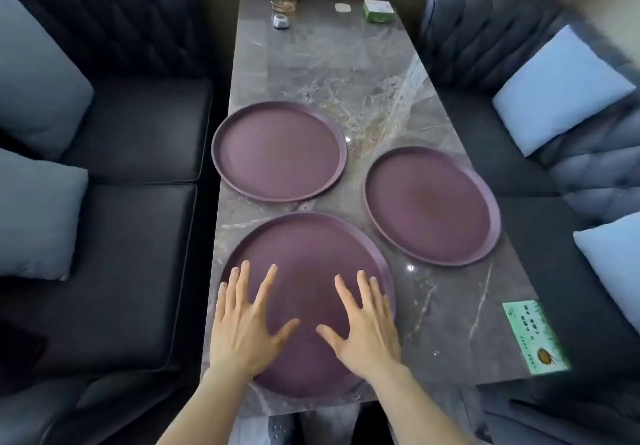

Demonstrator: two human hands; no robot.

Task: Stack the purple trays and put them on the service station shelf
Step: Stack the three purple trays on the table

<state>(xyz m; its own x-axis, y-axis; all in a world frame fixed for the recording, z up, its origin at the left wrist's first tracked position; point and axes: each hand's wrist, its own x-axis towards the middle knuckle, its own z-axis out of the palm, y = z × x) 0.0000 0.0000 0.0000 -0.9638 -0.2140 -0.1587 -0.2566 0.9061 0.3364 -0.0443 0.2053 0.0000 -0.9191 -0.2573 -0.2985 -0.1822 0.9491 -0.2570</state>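
Hovering spread and empty over the nearest purple tray (308, 306) at lower centre, left hand (242, 334) and right hand (363, 334) prepare stacking; next likely gripping its rim, then gathering the far-left tray (279, 151) and right tray (431, 205).

Three purple trays (279, 151) (432, 205) (308, 247) on grey marble-veined table (349, 74) w/ white streaks; black tufted sofas (104, 46), pale blue cushions (557, 90); green-white card (535, 336), green box (378, 11).
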